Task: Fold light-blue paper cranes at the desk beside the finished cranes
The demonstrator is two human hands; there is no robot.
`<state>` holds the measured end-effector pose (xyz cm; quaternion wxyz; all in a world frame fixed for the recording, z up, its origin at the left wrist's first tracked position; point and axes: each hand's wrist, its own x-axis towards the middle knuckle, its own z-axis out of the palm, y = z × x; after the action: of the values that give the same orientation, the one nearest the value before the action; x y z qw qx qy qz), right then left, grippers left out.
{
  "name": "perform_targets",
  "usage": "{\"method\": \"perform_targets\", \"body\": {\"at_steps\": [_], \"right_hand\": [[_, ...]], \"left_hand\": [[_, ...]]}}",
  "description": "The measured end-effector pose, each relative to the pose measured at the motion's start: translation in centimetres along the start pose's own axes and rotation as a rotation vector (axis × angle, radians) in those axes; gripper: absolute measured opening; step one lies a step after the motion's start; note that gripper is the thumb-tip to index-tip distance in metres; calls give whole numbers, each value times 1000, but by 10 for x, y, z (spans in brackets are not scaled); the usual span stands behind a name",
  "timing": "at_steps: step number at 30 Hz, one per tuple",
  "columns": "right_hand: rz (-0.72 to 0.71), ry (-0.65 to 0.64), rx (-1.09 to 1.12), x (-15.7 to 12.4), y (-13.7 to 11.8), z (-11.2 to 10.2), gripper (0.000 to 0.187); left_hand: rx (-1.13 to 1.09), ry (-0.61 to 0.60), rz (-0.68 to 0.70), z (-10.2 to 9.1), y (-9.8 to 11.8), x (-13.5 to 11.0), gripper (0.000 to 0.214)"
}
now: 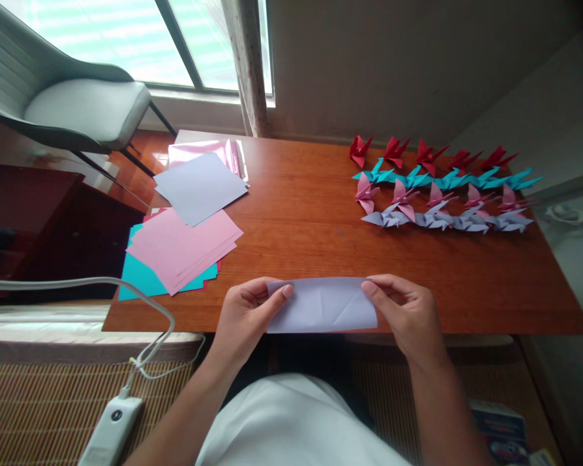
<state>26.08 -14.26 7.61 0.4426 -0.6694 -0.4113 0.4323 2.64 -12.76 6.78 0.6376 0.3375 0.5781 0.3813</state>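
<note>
While the left hand (247,312) pinches one far corner of a creased lavender paper rectangle (325,307), the right hand (409,314) pinches the other, at the brown wooden table (296,226)'s near edge. Pink paper sheets (184,239) lie leftward; lavender folded-paper birds (434,219) stand beyond, rightward.

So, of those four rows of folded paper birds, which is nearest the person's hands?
The lavender row, closest to the right hand: its colour resembles the held sheet, while the pink row, turquoise row and red row stand successively farther back.
</note>
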Motion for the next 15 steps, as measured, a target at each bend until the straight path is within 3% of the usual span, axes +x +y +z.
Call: {"method": "perform_targets", "body": {"at_steps": [9, 15], "right_hand": [[-28, -6, -35, 0, -1, 1, 22], [-119, 12, -84, -1, -2, -2, 20]], "left_hand": [[-12, -18, 15, -2, -2, 1, 26], [92, 25, 121, -3, 3, -1, 25]]}}
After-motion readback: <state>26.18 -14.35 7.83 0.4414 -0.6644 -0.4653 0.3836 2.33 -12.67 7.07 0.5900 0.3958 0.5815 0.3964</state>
